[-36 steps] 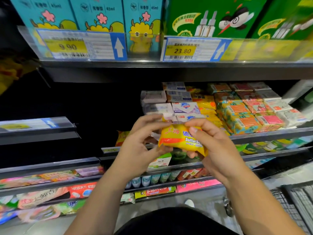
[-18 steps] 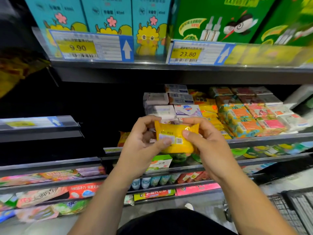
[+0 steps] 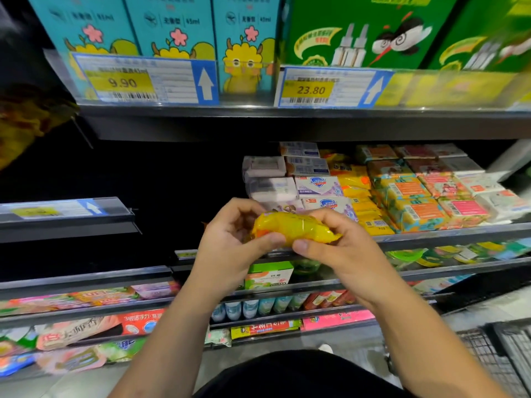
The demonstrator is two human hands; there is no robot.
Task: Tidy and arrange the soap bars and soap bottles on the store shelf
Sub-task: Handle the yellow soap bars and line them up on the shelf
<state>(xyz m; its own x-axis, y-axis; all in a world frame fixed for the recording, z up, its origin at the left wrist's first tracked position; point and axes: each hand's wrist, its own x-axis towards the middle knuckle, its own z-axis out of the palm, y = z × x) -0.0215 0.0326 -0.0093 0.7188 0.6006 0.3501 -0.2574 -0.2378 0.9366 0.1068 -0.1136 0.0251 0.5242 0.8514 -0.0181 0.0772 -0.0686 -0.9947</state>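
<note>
While the yellow soap bar [image 3: 293, 226] hangs just in front of the soap shelf [image 3: 454, 234], edge-on with its label unreadable, the left hand [image 3: 230, 242] and right hand [image 3: 344, 251] each pinch one end, fingers covering its far side.

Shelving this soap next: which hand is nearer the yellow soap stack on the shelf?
Right. The right hand sits just below the yellow soap stack; the left hand is farther left.

Yellow soap bar [image 3: 293, 227]; turquoise boxes [image 3: 172, 24] with pink flowers; green boxes [image 3: 370, 27].
</note>
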